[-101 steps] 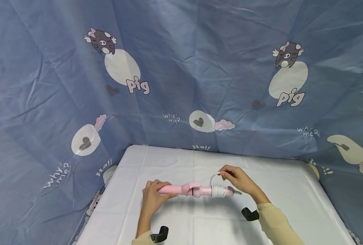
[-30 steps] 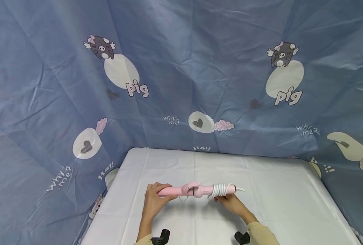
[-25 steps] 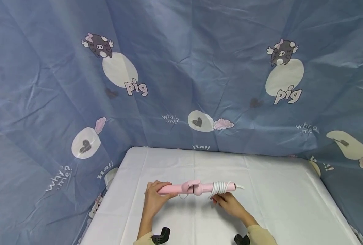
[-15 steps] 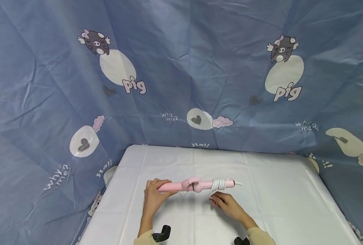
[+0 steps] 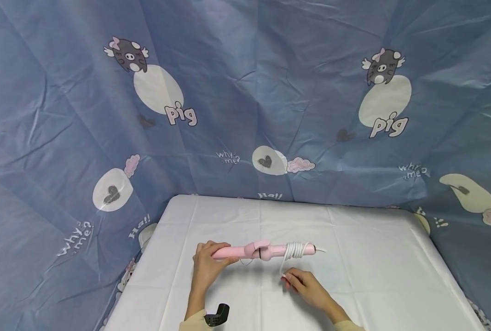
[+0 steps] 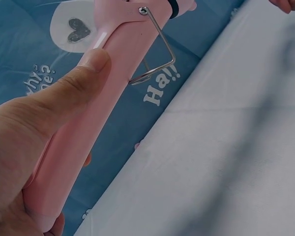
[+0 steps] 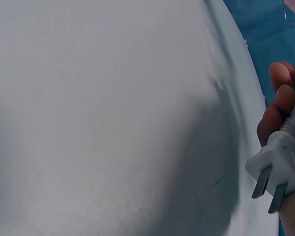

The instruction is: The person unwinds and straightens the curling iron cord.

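A pink curling iron (image 5: 262, 251) is held level just above the white-covered table (image 5: 373, 276). My left hand (image 5: 209, 261) grips its barrel end; in the left wrist view my thumb (image 6: 71, 91) lies along the pink barrel (image 6: 93, 132), and the wire stand (image 6: 157, 54) hangs below it. A white cord (image 5: 296, 249) is coiled round the handle on the right. One strand runs down from the coil to my right hand (image 5: 291, 279), which is below the handle and near the cloth. In the right wrist view its fingers (image 7: 280, 98) pinch the cord at the white two-pin plug (image 7: 278, 169).
A blue sheet printed with pigs (image 5: 245, 92) hangs behind the table and on both sides of it. A black wrist-camera mount (image 5: 216, 315) shows at my left forearm. The table's left edge (image 5: 146, 257) lies close to my left hand.
My right hand has come from above the coiled handle to below it, and has drawn the cord's end down and toward me. The left hand keeps its grip on the barrel.
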Action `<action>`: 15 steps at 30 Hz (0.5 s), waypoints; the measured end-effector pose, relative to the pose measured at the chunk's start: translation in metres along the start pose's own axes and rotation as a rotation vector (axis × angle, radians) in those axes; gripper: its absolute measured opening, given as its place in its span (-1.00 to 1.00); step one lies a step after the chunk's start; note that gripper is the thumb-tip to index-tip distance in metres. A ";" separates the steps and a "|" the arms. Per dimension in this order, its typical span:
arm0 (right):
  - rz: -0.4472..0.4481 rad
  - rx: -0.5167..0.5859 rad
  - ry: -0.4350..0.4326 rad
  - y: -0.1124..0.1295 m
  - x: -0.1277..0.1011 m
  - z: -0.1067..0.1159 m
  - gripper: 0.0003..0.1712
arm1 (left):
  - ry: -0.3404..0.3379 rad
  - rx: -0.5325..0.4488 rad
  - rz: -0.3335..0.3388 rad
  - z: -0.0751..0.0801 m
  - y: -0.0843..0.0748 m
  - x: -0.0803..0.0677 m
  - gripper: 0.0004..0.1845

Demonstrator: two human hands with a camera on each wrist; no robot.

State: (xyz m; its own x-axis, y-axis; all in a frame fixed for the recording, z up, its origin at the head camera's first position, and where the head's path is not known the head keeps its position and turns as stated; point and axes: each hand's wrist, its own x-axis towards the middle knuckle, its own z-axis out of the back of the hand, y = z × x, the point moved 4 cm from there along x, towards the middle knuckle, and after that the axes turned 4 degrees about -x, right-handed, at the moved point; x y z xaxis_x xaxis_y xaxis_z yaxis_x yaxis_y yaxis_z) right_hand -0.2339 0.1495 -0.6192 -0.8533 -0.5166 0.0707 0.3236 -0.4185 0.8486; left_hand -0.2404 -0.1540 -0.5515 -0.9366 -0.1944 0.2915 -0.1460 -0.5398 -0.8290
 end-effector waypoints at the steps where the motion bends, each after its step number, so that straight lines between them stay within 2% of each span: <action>1: 0.004 -0.002 -0.002 0.001 -0.001 0.000 -0.61 | 0.003 -0.002 -0.001 0.000 0.000 0.001 -0.55; 5: 0.028 -0.033 -0.015 0.007 -0.007 0.003 -0.62 | 0.009 -0.008 -0.005 -0.001 -0.001 0.003 -0.55; 15: 0.108 -0.106 -0.110 0.023 -0.014 0.010 -0.71 | -0.004 0.012 -0.040 -0.002 -0.004 0.008 -0.54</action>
State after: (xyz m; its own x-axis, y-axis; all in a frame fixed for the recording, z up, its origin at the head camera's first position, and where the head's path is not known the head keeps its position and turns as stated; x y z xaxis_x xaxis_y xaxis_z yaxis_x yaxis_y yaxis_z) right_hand -0.2189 0.1548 -0.5952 -0.8488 -0.4805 0.2204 0.4523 -0.4444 0.7733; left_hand -0.2479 -0.1514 -0.5464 -0.9290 -0.1757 0.3257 -0.1792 -0.5565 -0.8113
